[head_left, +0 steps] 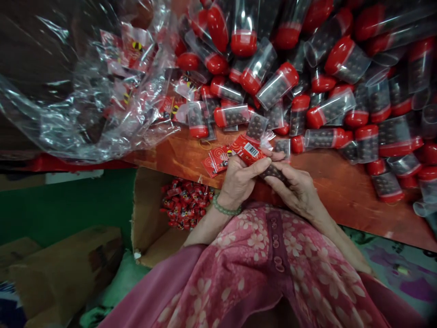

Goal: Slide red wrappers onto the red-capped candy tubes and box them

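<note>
Close to the table's front edge, my left hand (241, 175) is closed on a red printed wrapper (250, 150) with a barcode, its thumb stretched toward the other hand. My right hand (295, 184) grips a clear tube of dark balls (272, 173), which meets the wrapper's lower end. Whether the tube is inside the wrapper I cannot tell, since fingers cover the join. Flat red printed wrappers (218, 159) lie on the table beside my left hand. Just beyond both hands is another ball-filled tube (256, 127).
Many red-capped tubes (332, 107) are heaped across the back and right of the orange-brown table (341, 182). A clear plastic bag (136, 132) with red wrappers spreads at the left. Below the edge, a cardboard box (146, 214) contains small red wrapped pieces (186, 202).
</note>
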### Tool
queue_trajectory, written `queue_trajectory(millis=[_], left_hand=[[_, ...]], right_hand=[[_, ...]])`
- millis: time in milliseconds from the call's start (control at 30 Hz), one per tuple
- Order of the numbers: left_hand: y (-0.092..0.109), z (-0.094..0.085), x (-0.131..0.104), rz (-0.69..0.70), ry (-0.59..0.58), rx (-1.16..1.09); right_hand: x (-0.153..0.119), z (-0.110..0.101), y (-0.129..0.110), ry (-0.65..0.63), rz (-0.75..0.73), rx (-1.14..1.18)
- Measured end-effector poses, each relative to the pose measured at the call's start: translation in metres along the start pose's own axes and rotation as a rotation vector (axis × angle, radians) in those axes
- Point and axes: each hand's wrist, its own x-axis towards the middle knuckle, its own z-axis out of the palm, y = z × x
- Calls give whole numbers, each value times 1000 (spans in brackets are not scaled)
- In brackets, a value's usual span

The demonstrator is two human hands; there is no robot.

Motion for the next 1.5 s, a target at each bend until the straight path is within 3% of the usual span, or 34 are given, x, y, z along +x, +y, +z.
queue_trajectory(millis=[133, 367, 533, 733, 1233, 1367, 1500], left_hand=[[3, 0, 0, -7, -41, 2], [7, -2, -3, -49, -69, 4], [1, -8, -2, -1, -41, -39], [-7, -13, 0, 30, 12, -42], [-10, -15, -2, 52, 24, 17], [-6, -14, -4, 61, 18, 59], [-1, -12, -7, 72, -32, 27]], right_hand=[[-2, -6, -4, -17, -20, -98], [0, -5, -3, -77, 121, 220], [-1, -2, 3, -40, 7, 105], [-1, 1, 2, 17, -23, 39], [0, -4, 0, 7, -118, -134], [0, -5, -4, -31, -71, -36], [0, -5, -9, -54, 92, 225]])
